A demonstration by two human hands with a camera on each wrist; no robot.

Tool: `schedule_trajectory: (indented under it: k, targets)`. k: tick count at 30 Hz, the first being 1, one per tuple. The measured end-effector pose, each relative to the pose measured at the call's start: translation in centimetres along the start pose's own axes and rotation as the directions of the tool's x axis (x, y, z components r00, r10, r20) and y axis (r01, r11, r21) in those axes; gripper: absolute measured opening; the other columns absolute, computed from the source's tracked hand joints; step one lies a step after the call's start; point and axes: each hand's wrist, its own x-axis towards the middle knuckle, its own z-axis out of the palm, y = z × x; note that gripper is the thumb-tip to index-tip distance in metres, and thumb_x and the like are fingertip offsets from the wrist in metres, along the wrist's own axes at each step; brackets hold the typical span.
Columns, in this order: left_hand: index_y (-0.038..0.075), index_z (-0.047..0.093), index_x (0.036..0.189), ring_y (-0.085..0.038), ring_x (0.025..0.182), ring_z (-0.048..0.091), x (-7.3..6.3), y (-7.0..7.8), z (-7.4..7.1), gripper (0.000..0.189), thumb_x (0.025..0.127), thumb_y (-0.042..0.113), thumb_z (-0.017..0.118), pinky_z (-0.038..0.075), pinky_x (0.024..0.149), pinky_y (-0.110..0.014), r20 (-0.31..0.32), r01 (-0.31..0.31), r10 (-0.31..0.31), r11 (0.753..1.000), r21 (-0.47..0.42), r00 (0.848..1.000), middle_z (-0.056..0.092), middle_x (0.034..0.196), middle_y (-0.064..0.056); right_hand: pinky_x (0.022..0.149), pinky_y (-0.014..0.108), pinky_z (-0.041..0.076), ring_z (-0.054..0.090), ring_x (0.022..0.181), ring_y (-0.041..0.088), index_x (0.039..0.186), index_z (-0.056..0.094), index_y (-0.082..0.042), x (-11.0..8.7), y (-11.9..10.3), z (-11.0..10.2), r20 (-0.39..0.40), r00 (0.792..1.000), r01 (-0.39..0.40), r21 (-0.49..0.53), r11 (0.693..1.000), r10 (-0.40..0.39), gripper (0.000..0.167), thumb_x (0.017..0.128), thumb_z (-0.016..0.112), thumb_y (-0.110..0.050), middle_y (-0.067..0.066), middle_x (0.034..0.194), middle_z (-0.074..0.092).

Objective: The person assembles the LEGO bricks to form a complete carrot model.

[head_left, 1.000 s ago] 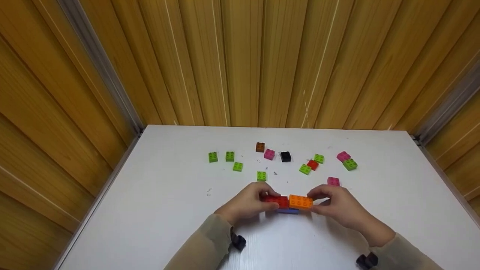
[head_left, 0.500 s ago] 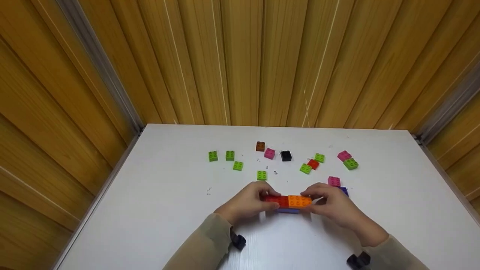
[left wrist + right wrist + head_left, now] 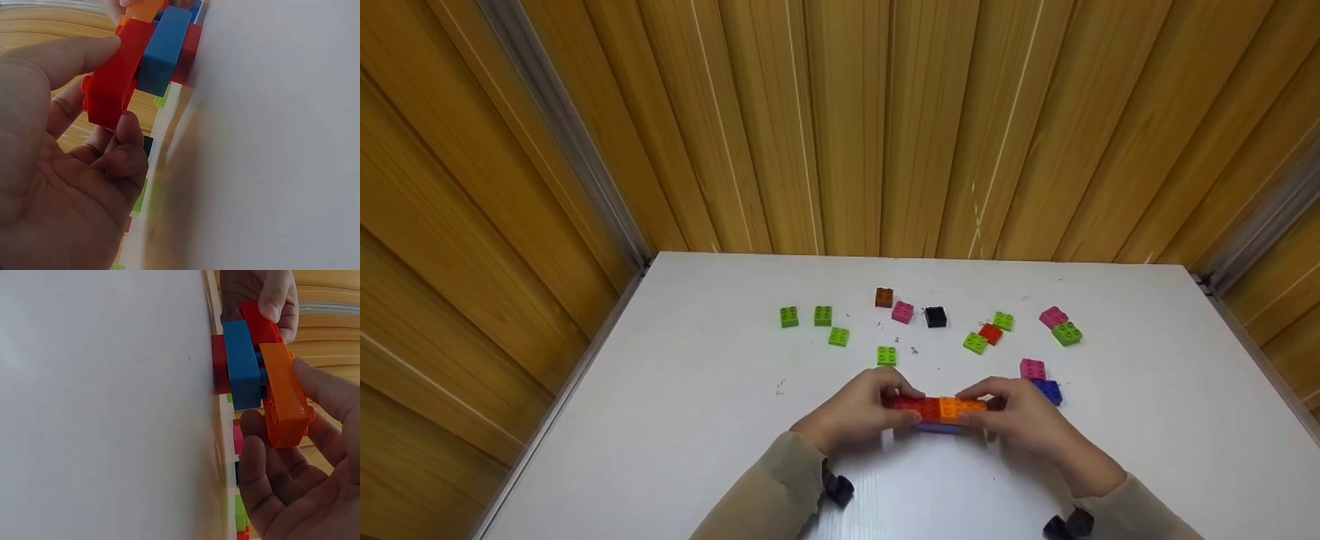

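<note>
Pinching a red brick [image 3: 930,409] with the left-hand grip [image 3: 855,405] and an orange brick [image 3: 951,406] with the right-hand grip [image 3: 1024,415], the person in the head view has the two side by side over a blue brick [image 3: 938,428], closer in on the white bench [image 3: 660,450] than those scattered small bricks [image 3: 886,356]. Over in the left wrist view, that grip's got the red one by its end, with a lower red brick [image 3: 188,59] under the blue. Right wrist view: orange one's pinched too, blue studs [image 3: 264,375] peeking out beneath, so it's not flush.
</note>
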Motion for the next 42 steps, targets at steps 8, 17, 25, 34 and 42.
schedule_trajectory:
  k: [8,17,25,34,42]
  targets:
    - [0.027,0.086,0.121,-0.011,0.11,0.064,-0.3,-0.1,0.3,0.021,0.1,0.025,0.088,0.056,0.105,-0.026,-0.007,0.016,-0.016,1.0,-0.008,1.0,0.073,0.119,0.009,0.077,0.024,0.051,0.06,0.095,0.023,0.128,0.085,-0.017,-0.5,0.1,1.0,-0.056,0.997,-0.057,0.003,0.998,0.057,0.037,0.095,0.093,-0.033,0.005,0.123,0.08]
    - [0.029,0.086,0.12,-0.01,0.108,0.064,-0.2,-0.1,0.5,0.019,0.101,0.029,0.088,0.057,0.104,-0.026,-0.006,0.026,-0.026,1.0,0.008,1.0,0.073,0.117,0.012,0.083,0.025,0.05,0.058,0.105,0.023,0.129,0.085,-0.019,-0.7,0.2,1.4,-0.077,0.994,-0.069,0.036,0.997,0.071,0.035,0.097,0.092,-0.031,0.003,0.127,0.08]
    - [0.028,0.086,0.118,-0.011,0.109,0.065,-0.1,0.3,0.2,0.019,0.1,0.028,0.088,0.057,0.104,-0.028,-0.011,0.025,-0.025,0.999,0.02,1.0,0.073,0.118,0.011,0.094,0.03,0.051,0.058,0.113,0.025,0.127,0.084,-0.019,-0.6,-0.8,1.6,-0.101,0.989,-0.107,0.025,0.994,0.109,0.031,0.098,0.091,-0.027,0.001,0.128,0.077]
    - [0.033,0.082,0.124,-0.01,0.11,0.065,-0.1,1.1,-0.9,0.023,0.103,0.041,0.083,0.056,0.108,-0.036,0.049,0.013,-0.019,0.992,0.127,0.999,0.074,0.12,0.013,0.103,0.037,0.055,0.062,0.116,0.024,0.125,0.085,-0.019,-0.8,-1.2,1.4,-0.108,0.989,-0.104,-0.011,0.995,0.102,0.028,0.098,0.09,-0.026,0.001,0.129,0.077]
    - [0.029,0.074,0.143,-0.02,0.114,0.066,-0.1,-0.2,-5.2,0.041,0.107,0.049,0.076,0.057,0.108,-0.045,-0.126,0.157,-0.144,0.983,0.099,0.981,0.07,0.14,0.008,0.098,0.036,0.05,0.06,0.112,0.025,0.122,0.087,-0.019,-0.6,-1.0,1.4,-0.104,0.992,-0.068,-0.006,0.998,0.067,0.025,0.098,0.091,-0.024,0.003,0.127,0.077]
